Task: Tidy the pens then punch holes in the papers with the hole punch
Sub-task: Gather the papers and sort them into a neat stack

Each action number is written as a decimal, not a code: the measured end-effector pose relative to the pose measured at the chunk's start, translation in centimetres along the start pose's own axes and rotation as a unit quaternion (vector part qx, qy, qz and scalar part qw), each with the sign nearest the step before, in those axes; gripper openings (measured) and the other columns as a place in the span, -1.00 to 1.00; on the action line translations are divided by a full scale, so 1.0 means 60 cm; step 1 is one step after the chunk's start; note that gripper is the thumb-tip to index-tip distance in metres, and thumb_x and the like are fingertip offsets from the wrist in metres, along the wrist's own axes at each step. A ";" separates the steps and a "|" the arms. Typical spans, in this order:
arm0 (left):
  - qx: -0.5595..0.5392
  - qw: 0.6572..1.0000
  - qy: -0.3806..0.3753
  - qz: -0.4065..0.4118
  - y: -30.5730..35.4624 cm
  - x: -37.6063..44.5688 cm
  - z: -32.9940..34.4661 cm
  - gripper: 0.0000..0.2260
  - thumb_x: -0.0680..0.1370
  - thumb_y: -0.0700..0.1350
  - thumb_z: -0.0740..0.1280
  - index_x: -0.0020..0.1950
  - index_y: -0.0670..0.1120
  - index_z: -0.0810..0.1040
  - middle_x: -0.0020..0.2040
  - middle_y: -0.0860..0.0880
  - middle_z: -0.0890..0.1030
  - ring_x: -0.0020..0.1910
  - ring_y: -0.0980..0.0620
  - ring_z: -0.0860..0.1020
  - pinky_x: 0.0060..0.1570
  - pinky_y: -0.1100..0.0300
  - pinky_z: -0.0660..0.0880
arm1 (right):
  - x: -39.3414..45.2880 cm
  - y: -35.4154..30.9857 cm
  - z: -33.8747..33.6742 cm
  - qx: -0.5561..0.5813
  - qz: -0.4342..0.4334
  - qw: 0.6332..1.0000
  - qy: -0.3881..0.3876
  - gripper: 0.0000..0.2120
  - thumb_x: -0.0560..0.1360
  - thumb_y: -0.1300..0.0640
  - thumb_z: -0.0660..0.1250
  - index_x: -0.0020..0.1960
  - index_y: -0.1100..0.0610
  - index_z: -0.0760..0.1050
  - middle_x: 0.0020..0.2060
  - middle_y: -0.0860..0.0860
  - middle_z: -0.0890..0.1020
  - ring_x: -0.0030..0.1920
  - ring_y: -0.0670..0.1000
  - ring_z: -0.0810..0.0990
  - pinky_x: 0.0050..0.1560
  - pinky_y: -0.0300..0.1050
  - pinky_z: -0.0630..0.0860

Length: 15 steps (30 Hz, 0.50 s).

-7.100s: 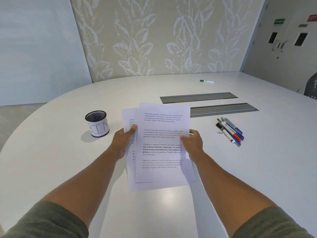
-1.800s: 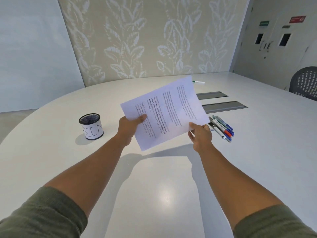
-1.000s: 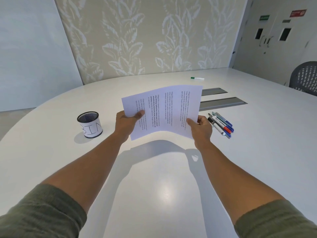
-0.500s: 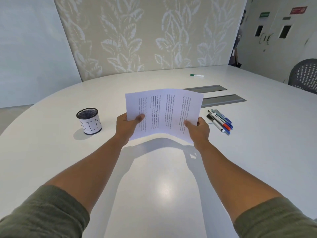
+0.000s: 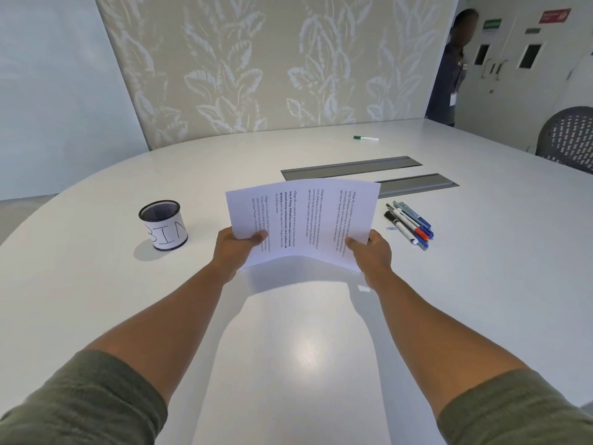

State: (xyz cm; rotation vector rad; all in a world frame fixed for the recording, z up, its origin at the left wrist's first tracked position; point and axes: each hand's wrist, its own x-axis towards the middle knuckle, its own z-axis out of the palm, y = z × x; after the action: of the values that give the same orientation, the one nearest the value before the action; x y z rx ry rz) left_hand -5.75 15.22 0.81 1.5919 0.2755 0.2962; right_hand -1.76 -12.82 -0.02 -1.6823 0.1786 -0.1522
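Squaring the papers [image 5: 301,223], the left hand [image 5: 236,247] and right hand [image 5: 372,252] each grasp a lower corner at mid-frame. Tapping the edges flush on the bench [image 5: 288,348] should align them.

1. Pens [image 5: 409,223]: about five or six bunched on the desk [image 5: 96,284]; the exact number is unclear.
2. One separate green-capped marker [image 5: 365,138] farther back.
3. One mesh cup [image 5: 163,224] marked "BIN".
4. Papers [image 5: 301,220]: one stack, sheet count unclear.
5. One small paper clip [image 5: 391,228].
6. Two grey cable hatches [image 5: 351,167].
7. One chair [image 5: 568,138].
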 end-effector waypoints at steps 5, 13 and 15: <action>-0.002 1.000 0.016 0.009 0.015 0.007 0.007 -0.76 0.45 -0.12 0.58 0.08 -0.06 0.68 0.03 0.00 0.73 0.01 -0.07 0.70 0.09 0.02 0.62 | 0.001 -0.015 0.005 -0.011 -0.027 1.000 0.012 -0.89 0.49 0.20 0.37 -0.09 0.01 0.50 -0.17 -0.10 0.62 -0.17 -0.08 0.59 -0.19 -0.21 0.48; -0.063 0.994 0.089 -0.014 0.024 0.023 -0.006 -0.73 0.44 -0.09 0.58 0.10 -0.04 0.66 -0.13 0.08 0.74 -0.21 0.14 0.70 -0.13 0.22 0.62 | 0.012 -0.025 0.001 0.068 0.030 0.997 0.035 -0.87 0.46 0.24 0.35 0.01 0.12 0.55 -0.08 0.04 0.67 -0.10 0.06 0.63 -0.10 -0.06 0.59; -0.093 0.990 0.100 -0.034 0.020 0.024 -0.011 -0.70 0.43 -0.10 0.59 0.13 -0.05 0.65 -0.15 0.07 0.72 -0.25 0.14 0.68 -0.13 0.24 0.60 | 0.013 -0.024 0.000 0.092 0.045 0.994 0.040 -0.89 0.47 0.23 0.36 -0.02 0.09 0.54 -0.10 0.02 0.66 -0.14 0.04 0.62 -0.23 -0.14 0.55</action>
State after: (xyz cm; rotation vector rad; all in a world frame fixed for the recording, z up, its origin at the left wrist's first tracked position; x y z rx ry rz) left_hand -4.64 16.28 2.05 1.3677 0.4435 0.4187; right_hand -0.98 -12.84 1.42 -1.4826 0.2921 -0.1633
